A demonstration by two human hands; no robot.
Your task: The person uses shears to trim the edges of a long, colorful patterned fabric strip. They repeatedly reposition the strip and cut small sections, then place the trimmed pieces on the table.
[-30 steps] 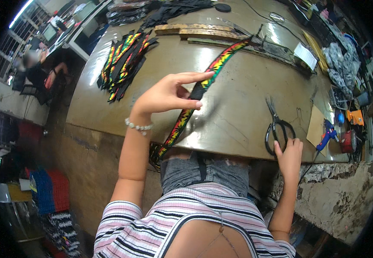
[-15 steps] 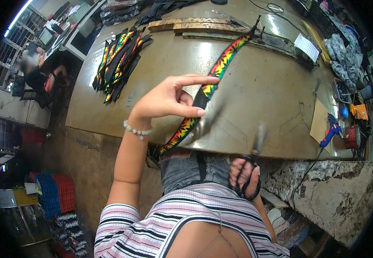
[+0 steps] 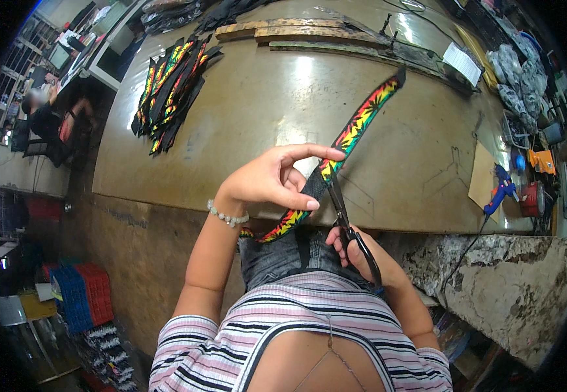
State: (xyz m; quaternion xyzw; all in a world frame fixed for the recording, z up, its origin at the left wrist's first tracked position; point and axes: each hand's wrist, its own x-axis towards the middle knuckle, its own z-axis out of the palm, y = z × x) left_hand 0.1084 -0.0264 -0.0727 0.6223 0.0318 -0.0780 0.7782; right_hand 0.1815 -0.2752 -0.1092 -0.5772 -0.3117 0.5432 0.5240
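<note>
Brown worktable (image 3: 244, 111): strap bundle (image 3: 169, 95) at far left, blue glue gun (image 3: 503, 189) at right | Multicolour strap (image 3: 367, 117): slants over near table edge | Left hand (image 3: 264, 178): thumb and fingers pinching strap | Right hand (image 3: 369, 253): gripping black scissors (image 3: 343, 219), blades at strap's edge, contact not determinable

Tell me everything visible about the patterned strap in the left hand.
The patterned strap is long, flat and narrow, apparently woven fabric: red, yellow and green with black leaf-like shapes and dark edges. A black ribbed section crosses it between the left hand's thumb and index finger, which hold it. It slants from a dark upper-right end over the table, curving at lower left. Scissors meet its right edge in view; contact is unclear.
</note>
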